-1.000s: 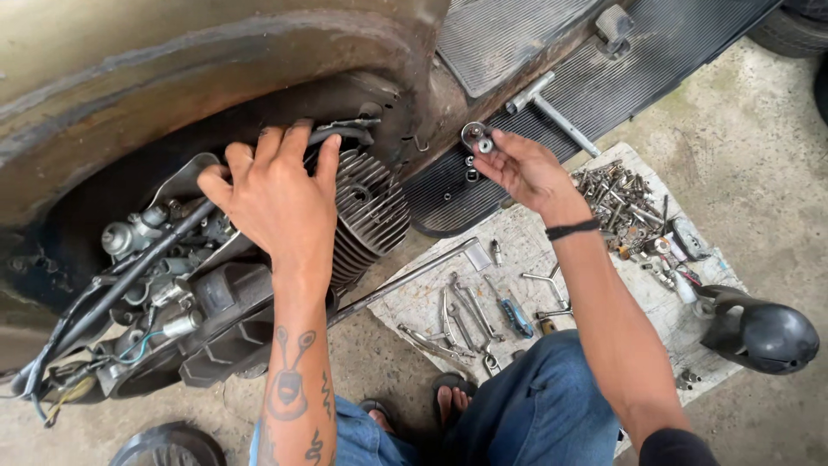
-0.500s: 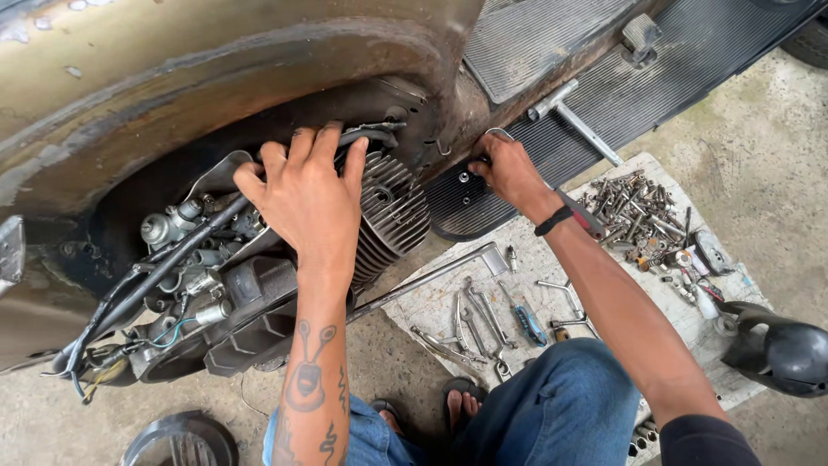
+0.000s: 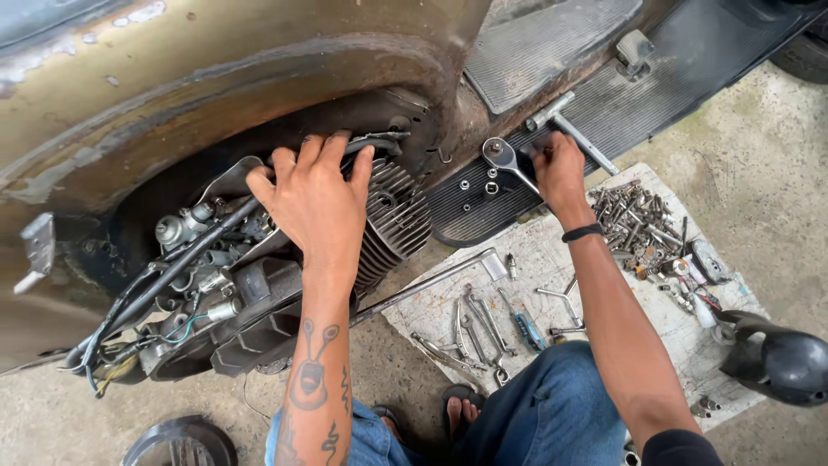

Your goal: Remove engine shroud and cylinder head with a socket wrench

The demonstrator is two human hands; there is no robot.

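My left hand rests spread on top of a scooter engine, over its finned cylinder, fingers touching a dark cable or bracket at the body's edge. My right hand grips the handle of a ratchet wrench lying on the ribbed black floorboard. Three small sockets sit on the floorboard just left of the wrench head. The engine with cables and wires fills the opening in the worn brown body.
A sheet on the concrete floor carries several wrenches, a blue-handled screwdriver and a pile of bolts and nuts. A long steel bar lies by the engine. A black cover sits at right, a round black part at the bottom left.
My right hand moved from the body's edge down to the floorboard and took hold of the ratchet wrench. The small round part it held a second ago is gone. My left hand stays on the engine.
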